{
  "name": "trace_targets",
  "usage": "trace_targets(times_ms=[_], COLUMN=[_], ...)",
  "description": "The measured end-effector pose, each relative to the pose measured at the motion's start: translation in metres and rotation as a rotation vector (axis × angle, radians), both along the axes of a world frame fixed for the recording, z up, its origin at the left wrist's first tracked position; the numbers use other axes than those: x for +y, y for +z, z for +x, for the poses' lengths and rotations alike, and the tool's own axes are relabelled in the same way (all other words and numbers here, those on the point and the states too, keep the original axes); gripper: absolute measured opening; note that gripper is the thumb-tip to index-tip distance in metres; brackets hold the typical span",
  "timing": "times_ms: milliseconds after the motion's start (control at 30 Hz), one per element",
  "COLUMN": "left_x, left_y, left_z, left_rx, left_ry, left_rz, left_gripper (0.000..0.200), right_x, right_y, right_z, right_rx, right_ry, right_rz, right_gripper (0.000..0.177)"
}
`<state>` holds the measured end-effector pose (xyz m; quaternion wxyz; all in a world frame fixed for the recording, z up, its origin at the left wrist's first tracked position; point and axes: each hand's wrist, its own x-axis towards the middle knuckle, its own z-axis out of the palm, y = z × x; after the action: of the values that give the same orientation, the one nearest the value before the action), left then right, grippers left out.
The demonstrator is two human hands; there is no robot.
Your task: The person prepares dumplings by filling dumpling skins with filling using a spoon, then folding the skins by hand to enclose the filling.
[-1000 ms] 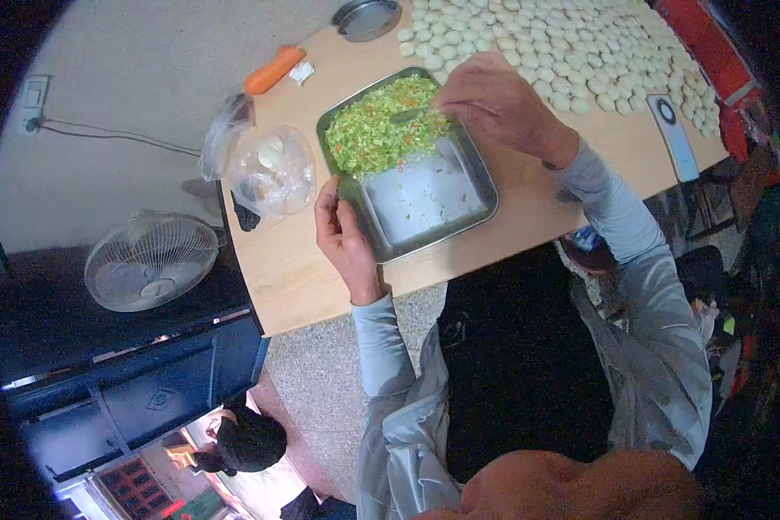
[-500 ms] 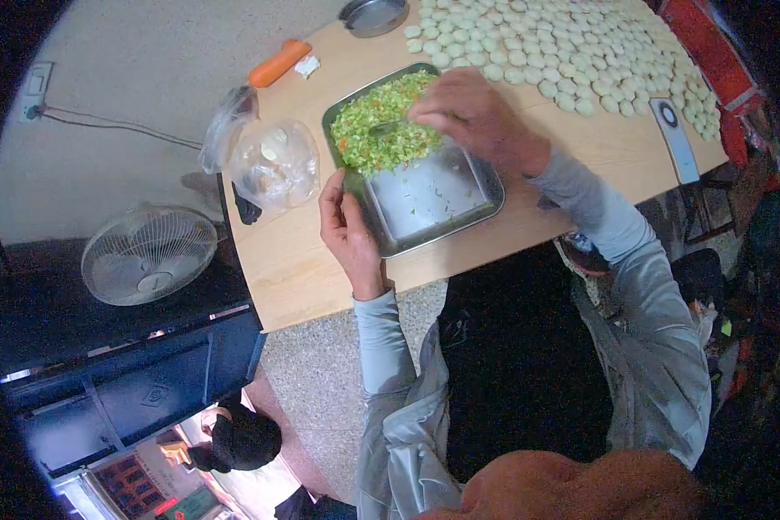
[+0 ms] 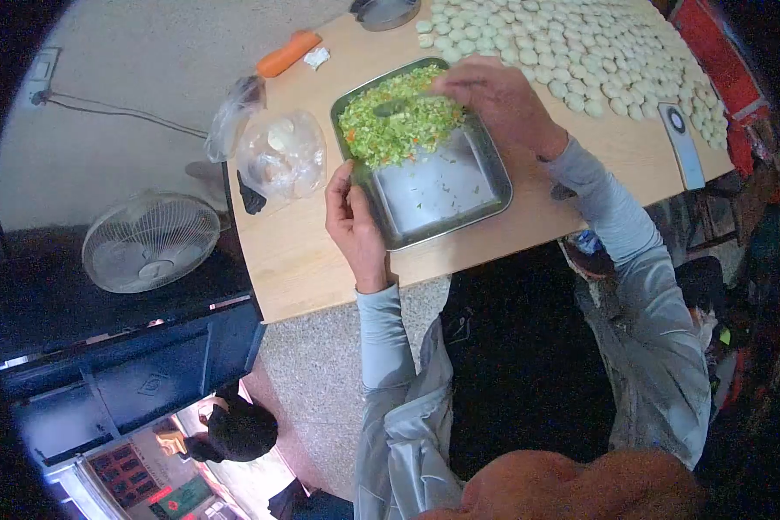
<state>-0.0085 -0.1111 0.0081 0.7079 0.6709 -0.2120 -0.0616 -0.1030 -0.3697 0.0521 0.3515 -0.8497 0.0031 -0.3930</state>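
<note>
A rectangular metal tray lies on the table, with chopped green vegetable and orange bits heaped in its far half. Green specks dot the bare metal of the near half. At the tray's left rim, my left hand grips the edge between thumb and fingers. Over the far right of the heap, my right hand is closed round the handle of a spoon. The spoon's bowl rests in the chopped vegetable; its handle is mostly hidden by my fingers.
Many pale round dough pieces cover the table's far right, with a light-coloured phone-like device nearby. Left of the tray are clear plastic bags and a carrot. A round metal pan stands behind; a fan is beyond the left edge.
My right hand and the spoon have shifted slightly within the heap, and the chopped vegetable's near edge looks a little different. My left hand stays on the rim. The whole view has shifted slightly.
</note>
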Motion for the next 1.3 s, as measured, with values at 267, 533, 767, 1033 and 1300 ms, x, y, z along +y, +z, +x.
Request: trace_targets(times_ms=[267, 533, 767, 1033, 1300], left_x=[0.004, -0.026, -0.039, -0.04, -0.058], left_y=[0.02, 0.039, 0.032, 0.033, 0.045], left_z=[0.008, 0.009, 0.016, 0.015, 0.03], left_rx=[-0.667, -0.936, -0.968, -0.936, -0.225], left_ry=[-0.013, 0.017, -0.025, -0.002, -0.301], left_rz=[0.531, 0.898, 0.978, 0.894, 0.377], left_gripper=[0.023, 0.016, 0.014, 0.008, 0.007], right_x=[-0.022, -0.019, -0.014, 0.0, 0.025], right_y=[-0.046, -0.044, -0.044, -0.035, -0.031], right_z=[0.015, 0.004, 0.005, 0.003, 0.0], right_rx=[0.046, 0.072, -0.036, -0.225, -0.133], right_ry=[-0.106, -0.13, -0.241, -0.348, -0.118], right_rz=[0.113, 0.422, 0.274, -0.142, -0.095], right_gripper=[0.024, 0.02, 0.019, 0.012, 0.016])
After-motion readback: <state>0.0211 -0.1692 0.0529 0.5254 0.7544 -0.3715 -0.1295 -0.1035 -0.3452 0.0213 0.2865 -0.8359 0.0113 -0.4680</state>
